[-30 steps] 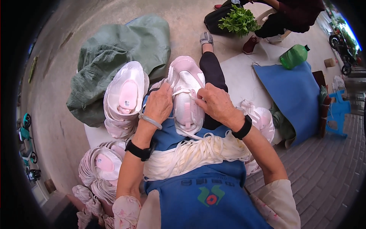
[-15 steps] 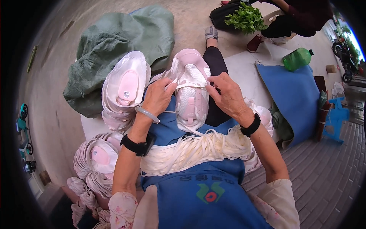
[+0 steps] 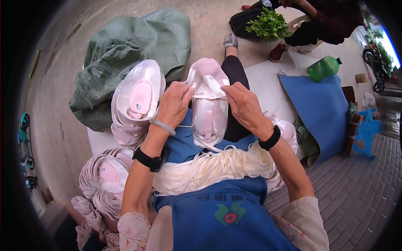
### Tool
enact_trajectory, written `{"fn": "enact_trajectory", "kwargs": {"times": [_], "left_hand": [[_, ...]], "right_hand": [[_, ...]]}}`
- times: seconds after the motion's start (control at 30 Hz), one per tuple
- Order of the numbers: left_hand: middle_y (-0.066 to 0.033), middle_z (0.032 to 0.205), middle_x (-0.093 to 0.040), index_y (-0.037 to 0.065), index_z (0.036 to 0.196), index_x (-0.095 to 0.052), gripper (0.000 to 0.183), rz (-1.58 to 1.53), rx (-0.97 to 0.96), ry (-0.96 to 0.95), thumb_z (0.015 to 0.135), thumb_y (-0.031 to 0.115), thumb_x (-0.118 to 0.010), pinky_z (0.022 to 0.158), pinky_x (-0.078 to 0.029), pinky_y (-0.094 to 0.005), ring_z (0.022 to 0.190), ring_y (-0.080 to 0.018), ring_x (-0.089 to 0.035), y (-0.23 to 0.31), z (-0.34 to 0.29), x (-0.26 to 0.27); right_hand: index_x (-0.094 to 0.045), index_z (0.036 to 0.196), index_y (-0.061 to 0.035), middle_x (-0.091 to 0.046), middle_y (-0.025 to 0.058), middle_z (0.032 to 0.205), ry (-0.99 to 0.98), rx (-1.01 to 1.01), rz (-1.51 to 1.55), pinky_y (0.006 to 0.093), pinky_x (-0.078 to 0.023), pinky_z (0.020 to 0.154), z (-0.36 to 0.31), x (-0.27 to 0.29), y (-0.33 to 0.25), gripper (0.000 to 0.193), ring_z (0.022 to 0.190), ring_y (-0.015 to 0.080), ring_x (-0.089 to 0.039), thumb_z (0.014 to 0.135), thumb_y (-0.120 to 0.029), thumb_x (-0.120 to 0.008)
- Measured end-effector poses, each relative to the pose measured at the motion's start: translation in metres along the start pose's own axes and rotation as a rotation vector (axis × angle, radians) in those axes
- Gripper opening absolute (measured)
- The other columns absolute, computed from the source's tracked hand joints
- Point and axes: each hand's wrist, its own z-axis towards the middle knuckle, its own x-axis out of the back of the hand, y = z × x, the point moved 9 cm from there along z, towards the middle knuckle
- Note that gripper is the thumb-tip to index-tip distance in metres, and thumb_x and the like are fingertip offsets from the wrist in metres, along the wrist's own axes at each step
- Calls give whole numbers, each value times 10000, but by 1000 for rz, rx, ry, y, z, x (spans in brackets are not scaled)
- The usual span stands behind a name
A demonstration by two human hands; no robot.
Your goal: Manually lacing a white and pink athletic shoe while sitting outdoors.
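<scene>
- Lower left of the frame, and here's a fanned stack of pale shoe uppers (image 3: 109,171), tucked into one another, presumably to save room.
- Just above it, a second nested stack (image 3: 141,97) sits by the left forearm, openings up; that looks like a handy place for reaching. A dark green sack (image 3: 125,46) lies crumpled behind.
- Centre-left now: the left hand (image 3: 172,103), thumb and forefinger drawn together in a pinch, the other fingers curled, gripping at the left edge of the work.
- Dead centre, the pink-and-white shoe upper (image 3: 206,119), toe toward the top of the frame, over the lap; facing that way, it seems, so both edges are within reach.
- A white lace (image 3: 208,97) crosses the upper between the hands, fairly straight, so probably under light tension.
- Below, a bundle of cream laces (image 3: 213,167) lies across the blue apron (image 3: 259,217), close by, likely to spare any stretching.
- Centre-right, the right hand (image 3: 245,104) mirrors its partner: fingertips pinched at the upper's right edge. How much lace either hand has caught, I can't tell.
- Beyond the right wrist, more pale uppers (image 3: 288,131) are piled, partly hidden by the forearm.
</scene>
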Motion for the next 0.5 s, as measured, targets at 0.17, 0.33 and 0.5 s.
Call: {"fn": "enact_trajectory", "kwargs": {"times": [0.17, 0.33, 0.5], "left_hand": [[-170, 802, -632, 29, 976, -656, 204, -4, 22, 77, 941, 209, -566, 648, -469, -385, 724, -333, -609, 25, -17, 24], [-187, 768, -651, 71, 979, -668, 219, 278, 197, -194, 934, 255, -558, 634, -481, -450, 720, -382, -623, 17, -29, 3], [-195, 826, -661, 48, 980, -663, 219, 261, 9, -81, 920, 229, -555, 695, -491, -447, 789, -375, -630, 11, -24, 4]], "right_hand": [[-616, 996, -7, -622, 164, 877, 1, -201, 218, 390, -493, 705, -22, 4, 17, 149, 781, 345, -617, 855, -40, -583], [-617, 957, -5, -605, 172, 869, -40, -196, 198, 397, -486, 710, -22, -14, 24, 114, 777, 351, -607, 860, -58, -590], [-594, 887, -12, -540, 171, 848, 14, -76, 23, 437, -471, 687, -13, -15, 10, 87, 754, 357, -588, 872, -98, -585]]}}
